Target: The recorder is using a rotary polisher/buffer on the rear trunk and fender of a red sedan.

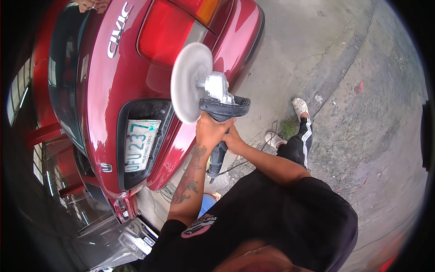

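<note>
Both my hands hold a power polisher with a silver gear head and a dark body. My left hand is wrapped round it just below the black loop handle. Close against it, my right hand grips the body from the other side. The round white buffing pad looks blurred and stands edge-on in front of the rear of a red car. Whether the pad touches the paint, I cannot tell. It overlaps the lower part of the red tail light.
A license plate sits in the car's black recess. Legs in black striped trousers end in pale clogs on the concrete. A cord runs near the polisher, above a blue container. Part of another hand shows at the upper left.
</note>
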{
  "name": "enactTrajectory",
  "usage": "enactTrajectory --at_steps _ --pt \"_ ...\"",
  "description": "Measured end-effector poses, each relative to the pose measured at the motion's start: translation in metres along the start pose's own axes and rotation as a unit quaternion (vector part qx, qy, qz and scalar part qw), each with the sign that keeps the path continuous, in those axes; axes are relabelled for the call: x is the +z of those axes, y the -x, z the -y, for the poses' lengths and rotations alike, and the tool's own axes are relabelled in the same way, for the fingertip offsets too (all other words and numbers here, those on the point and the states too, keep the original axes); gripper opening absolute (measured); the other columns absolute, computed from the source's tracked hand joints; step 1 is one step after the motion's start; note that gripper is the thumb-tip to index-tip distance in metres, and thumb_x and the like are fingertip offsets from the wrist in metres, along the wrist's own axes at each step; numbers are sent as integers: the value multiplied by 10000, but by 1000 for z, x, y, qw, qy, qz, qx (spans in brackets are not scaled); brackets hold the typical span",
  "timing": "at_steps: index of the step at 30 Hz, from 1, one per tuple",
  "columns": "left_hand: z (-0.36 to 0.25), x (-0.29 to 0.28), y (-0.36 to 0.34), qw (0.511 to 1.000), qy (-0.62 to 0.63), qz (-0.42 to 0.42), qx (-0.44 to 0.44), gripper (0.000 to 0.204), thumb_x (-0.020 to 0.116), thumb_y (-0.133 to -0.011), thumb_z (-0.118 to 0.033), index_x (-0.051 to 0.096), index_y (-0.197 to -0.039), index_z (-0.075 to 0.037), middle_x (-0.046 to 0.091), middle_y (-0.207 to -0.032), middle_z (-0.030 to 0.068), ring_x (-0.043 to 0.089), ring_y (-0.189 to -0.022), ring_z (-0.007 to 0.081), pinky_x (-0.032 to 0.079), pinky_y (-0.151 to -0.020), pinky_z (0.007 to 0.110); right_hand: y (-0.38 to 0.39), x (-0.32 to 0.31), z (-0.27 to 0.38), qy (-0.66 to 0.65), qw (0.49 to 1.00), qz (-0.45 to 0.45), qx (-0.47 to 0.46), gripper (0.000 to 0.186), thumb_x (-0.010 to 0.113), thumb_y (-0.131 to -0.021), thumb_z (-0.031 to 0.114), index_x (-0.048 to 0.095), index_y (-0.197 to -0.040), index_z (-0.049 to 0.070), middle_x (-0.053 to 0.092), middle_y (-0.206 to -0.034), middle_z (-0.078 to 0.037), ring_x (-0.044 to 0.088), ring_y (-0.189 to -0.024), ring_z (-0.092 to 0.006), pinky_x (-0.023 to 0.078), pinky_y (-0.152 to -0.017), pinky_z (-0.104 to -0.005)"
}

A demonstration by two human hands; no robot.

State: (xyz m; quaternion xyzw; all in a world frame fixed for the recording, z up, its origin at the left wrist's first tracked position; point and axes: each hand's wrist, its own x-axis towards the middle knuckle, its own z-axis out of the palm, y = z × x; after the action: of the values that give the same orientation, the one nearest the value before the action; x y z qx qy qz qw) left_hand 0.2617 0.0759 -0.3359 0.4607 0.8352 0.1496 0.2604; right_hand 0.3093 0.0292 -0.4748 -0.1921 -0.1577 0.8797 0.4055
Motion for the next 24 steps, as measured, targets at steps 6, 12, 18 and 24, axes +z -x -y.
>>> enactTrajectory --at_steps 6,12,18,24 --pt "-73 0 -49 993 -112 17 17 937 858 -690 -388 403 -1343 108 680 -1057 307 683 -999 439 524 -907 460 -46 2 77 -108 994 -7 22 627 711 -822 114 423 -1368 5 570 -1244 -116 604 -1114 -197 516 -937 -354" --pt "-42 7 -3 998 -64 7 1 960 826 -746 -385 342 -1411 110 661 -1117 311 665 -1049 438 511 -926 455 5 0 60 -101 988 15 112 670 686 -839 131 382 -1428 29 552 -1293 -124 577 -1175 -219 490 -982 -376" --pt "-58 16 -32 999 -35 12 20 956 823 -757 -382 332 -1420 102 654 -1125 312 662 -1048 433 506 -918 458 -21 -13 88 -75 992 27 97 642 684 -843 135 400 -1406 13 585 -1243 -127 615 -1110 -218 516 -934 -366" --pt "-76 5 -31 998 -61 -2 5 930 826 -767 -379 347 -1415 84 656 -1087 299 662 -1017 430 512 -885 456 -27 -6 99 -38 997 23 65 677 687 -831 121 384 -1424 -2 567 -1279 -136 590 -1143 -217 496 -965 -367"
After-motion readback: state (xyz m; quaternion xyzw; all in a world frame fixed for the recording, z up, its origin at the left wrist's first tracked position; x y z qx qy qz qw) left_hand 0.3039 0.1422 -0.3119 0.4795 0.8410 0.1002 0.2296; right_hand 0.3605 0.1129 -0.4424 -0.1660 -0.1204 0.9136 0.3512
